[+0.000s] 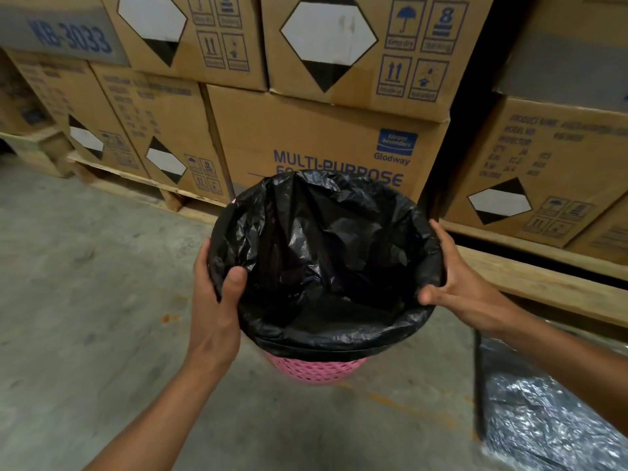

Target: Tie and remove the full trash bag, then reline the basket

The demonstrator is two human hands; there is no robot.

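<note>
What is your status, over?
Left hand and right hand gripping black bag at its rim. Bag lines pink basket. Nothing in the way.

Two hands (217, 300) (465, 287), one black bag (323, 253), one pink basket (316, 370), about nine cardboard boxes (319, 144).

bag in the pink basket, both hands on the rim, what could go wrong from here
The bag folds over the basket rim only shallowly at the front, so it might slip inside once loaded. The left hand thumb and right hand press thin plastic against the rim; hard tugging could tear it. The basket seems unsupported and may tip.
</note>
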